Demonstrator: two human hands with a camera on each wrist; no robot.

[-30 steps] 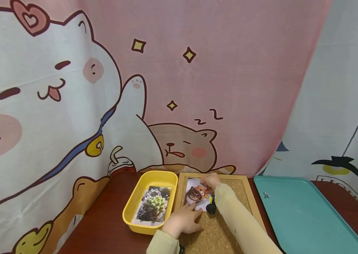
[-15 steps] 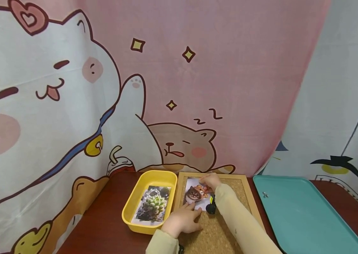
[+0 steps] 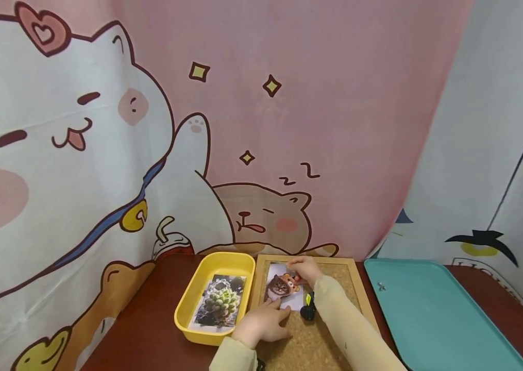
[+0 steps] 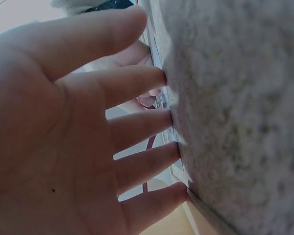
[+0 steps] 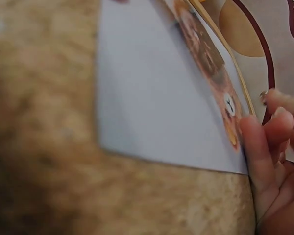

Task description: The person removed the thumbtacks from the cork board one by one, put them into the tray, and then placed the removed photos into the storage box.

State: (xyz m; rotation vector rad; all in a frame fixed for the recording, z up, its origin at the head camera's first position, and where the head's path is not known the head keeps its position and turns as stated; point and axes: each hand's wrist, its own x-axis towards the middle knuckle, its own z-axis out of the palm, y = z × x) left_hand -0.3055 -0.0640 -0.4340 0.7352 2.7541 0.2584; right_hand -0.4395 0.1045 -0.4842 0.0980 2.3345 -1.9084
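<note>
A cat photo (image 3: 281, 287) lies on the upper left of a wood-framed corkboard (image 3: 305, 342). My left hand (image 3: 262, 324) rests its spread, straight fingertips on the board and the photo's lower edge; the left wrist view shows those fingers (image 4: 142, 125) touching the cork. At the photo's top right is my right hand (image 3: 306, 270). Its thumb and index finger pinch a small shiny pin (image 5: 263, 97), mostly hidden by the fingertips, while another finger touches the photo's edge in the right wrist view.
Left of the board stands a yellow bin (image 3: 185, 315) holding a succulent photo (image 3: 220, 301). A teal tray (image 3: 442, 314) to the right carries a few small pins (image 3: 381, 286). A cartoon curtain (image 3: 335, 129) hangs behind the dark red table (image 3: 138, 319).
The head view has shifted slightly. Both hands stay in nearly the same places, and the photo keeps its position on the board.
</note>
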